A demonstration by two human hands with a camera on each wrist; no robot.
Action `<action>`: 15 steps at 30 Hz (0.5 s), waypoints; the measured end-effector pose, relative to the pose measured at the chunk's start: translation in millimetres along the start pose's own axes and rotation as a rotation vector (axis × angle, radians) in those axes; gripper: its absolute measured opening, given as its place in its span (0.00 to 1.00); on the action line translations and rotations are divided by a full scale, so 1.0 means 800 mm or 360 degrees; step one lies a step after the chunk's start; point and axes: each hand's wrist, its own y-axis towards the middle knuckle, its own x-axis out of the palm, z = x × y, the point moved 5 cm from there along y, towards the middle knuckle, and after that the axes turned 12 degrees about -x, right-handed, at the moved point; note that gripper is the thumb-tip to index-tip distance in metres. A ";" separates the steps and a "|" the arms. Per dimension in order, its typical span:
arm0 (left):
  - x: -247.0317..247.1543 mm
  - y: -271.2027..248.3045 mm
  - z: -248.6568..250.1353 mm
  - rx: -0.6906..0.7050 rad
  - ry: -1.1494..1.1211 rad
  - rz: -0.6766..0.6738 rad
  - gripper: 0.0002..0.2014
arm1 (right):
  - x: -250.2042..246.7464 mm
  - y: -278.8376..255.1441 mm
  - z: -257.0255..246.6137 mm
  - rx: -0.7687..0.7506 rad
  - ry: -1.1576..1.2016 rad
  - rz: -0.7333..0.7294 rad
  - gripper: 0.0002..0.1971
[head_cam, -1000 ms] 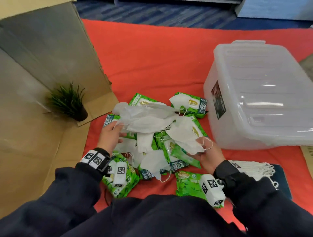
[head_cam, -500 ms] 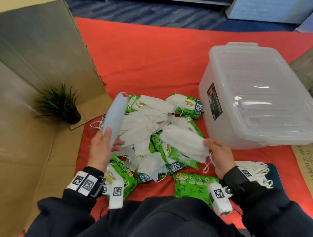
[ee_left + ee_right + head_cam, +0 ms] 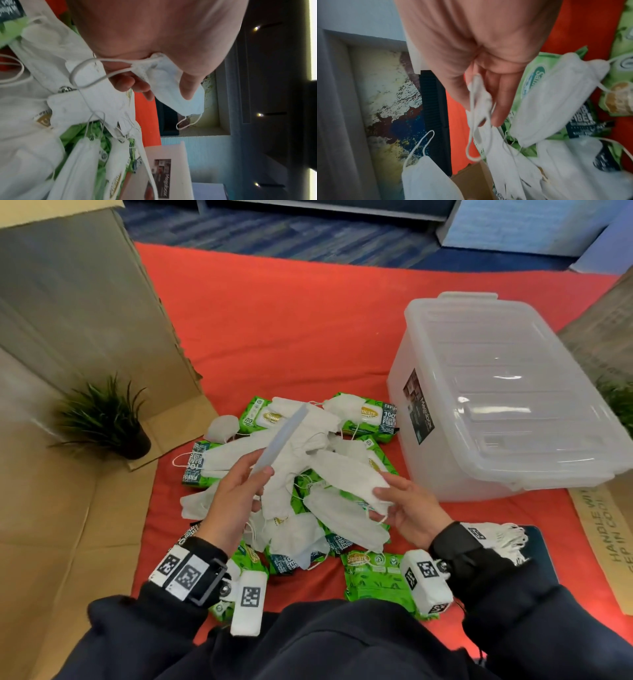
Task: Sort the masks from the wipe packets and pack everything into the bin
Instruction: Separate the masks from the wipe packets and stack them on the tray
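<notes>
A translucent, ribbed plastic bin [image 3: 507, 392] sits lidded on the red cloth [image 3: 291, 320], right of a heap of glossy green wipe packets [image 3: 371, 575] and soft white folded masks [image 3: 342, 518]. The left hand [image 3: 233, 501] pinches a pale-blue pleated mask [image 3: 284, 436]; the right hand [image 3: 407, 508] pinches a white mask [image 3: 349, 474].

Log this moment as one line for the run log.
phase: sorting | left hand: holds mask | right hand: holds another mask | wipe packets: on red mat | bin: lid on
</notes>
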 end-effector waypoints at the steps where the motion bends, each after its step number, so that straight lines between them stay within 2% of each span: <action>1: 0.006 -0.004 0.002 -0.0003 -0.0012 -0.0040 0.19 | 0.007 -0.003 0.005 0.0033 0.0006 -0.0043 0.20; 4: 0.018 -0.015 -0.001 0.0005 0.0057 -0.0050 0.36 | 0.022 -0.012 0.023 0.0067 -0.0063 -0.0104 0.19; 8: 0.034 -0.031 -0.008 -0.0034 0.0093 -0.0144 0.46 | 0.034 -0.024 0.040 0.0112 -0.0063 -0.0060 0.16; 9: 0.036 -0.033 -0.009 -0.0034 0.0109 -0.0167 0.46 | 0.036 -0.026 0.042 0.0105 -0.0039 -0.0056 0.16; 11: 0.043 -0.035 -0.007 -0.0058 0.0084 -0.0213 0.37 | 0.040 -0.030 0.045 0.0062 -0.0034 -0.0082 0.17; 15: 0.045 -0.031 -0.006 -0.0184 -0.0414 -0.0256 0.19 | 0.047 -0.036 0.046 -0.0090 -0.0144 -0.0099 0.22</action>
